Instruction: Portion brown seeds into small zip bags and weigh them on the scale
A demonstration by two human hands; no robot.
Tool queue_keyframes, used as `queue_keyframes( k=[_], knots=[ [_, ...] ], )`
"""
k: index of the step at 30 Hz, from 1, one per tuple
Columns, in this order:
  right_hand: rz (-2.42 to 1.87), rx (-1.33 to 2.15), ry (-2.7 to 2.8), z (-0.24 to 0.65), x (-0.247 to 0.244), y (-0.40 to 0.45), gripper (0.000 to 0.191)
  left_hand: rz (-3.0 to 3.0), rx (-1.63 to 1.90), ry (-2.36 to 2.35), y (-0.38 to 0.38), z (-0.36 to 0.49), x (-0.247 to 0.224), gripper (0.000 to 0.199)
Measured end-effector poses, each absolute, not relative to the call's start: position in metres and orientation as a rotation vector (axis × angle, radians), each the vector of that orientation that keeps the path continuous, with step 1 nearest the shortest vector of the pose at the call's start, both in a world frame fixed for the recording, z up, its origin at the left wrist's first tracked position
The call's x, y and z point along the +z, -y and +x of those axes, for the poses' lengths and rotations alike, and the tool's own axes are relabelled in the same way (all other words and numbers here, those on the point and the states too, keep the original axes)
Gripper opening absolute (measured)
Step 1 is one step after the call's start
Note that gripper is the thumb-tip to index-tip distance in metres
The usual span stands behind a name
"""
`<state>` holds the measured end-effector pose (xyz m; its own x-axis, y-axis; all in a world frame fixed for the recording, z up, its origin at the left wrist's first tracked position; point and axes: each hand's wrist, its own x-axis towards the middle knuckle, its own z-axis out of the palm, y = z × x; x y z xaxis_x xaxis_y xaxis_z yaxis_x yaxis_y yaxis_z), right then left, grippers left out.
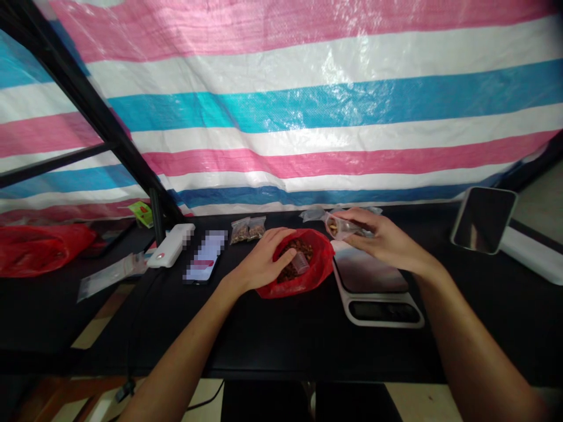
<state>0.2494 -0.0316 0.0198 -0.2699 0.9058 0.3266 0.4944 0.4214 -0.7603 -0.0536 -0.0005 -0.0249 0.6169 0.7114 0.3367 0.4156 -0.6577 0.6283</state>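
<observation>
My right hand (385, 239) pinches a small clear bag (338, 227) above the kitchen scale (373, 310). My left hand (259, 262) rests spread on the red bag (317, 271), which holds many brown pieces (290, 271). Two filled packets (248, 230) lie done.

A hand could pass along the front edge of the table (281, 346), below both forearms. At centre, the red bag (317, 271) and the left hand (261, 261) obstructed travel toward the rear edge. The right hand (382, 240) and its packet (341, 227) hung over the scale (373, 287), blocking approach from above. Toward the rear left, the sachets (248, 230), phone (204, 256) and power bank (170, 245) stood in line. Room remained between the scale and the panel (482, 220) at the right.
</observation>
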Motion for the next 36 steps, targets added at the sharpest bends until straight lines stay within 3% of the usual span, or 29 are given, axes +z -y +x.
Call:
queue_keyframes(
  k=[8, 13, 17, 21, 28, 34, 36],
  knots=[
    [-1.289, -0.063, 2.28, 0.21, 0.0, 0.03, 0.029, 2.379, 0.946, -1.027, -0.004, -0.055, -0.029, 0.038],
    [-1.353, -0.224, 2.331, 0.206, 0.0, 0.031, 0.024, 2.453, 0.91, -1.069, -0.004, -0.053, -0.03, 0.039],
    [-1.383, -0.182, 2.293, 0.202, -0.001, 0.032, 0.017, 2.481, 0.893, -1.081, -0.004, -0.053, -0.031, 0.039],
    [-1.373, -0.014, 2.226, 0.2, -0.001, 0.03, 0.022, 2.491, 0.894, -1.09, -0.005, -0.054, -0.031, 0.038],
    [-1.517, 0.767, 2.077, 0.254, 0.008, 0.033, 0.036, 2.495, 0.932, -1.139, -0.008, -0.059, -0.03, 0.037],
    [-1.701, 0.838, 2.195, 0.296, 0.012, 0.044, 0.081, 2.534, 0.902, -1.152, -0.006, -0.059, -0.028, 0.037],
    [-1.668, 0.786, 2.22, 0.296, 0.013, 0.045, 0.087, 2.554, 0.873, -1.136, -0.004, -0.058, -0.027, 0.037]
  ],
)
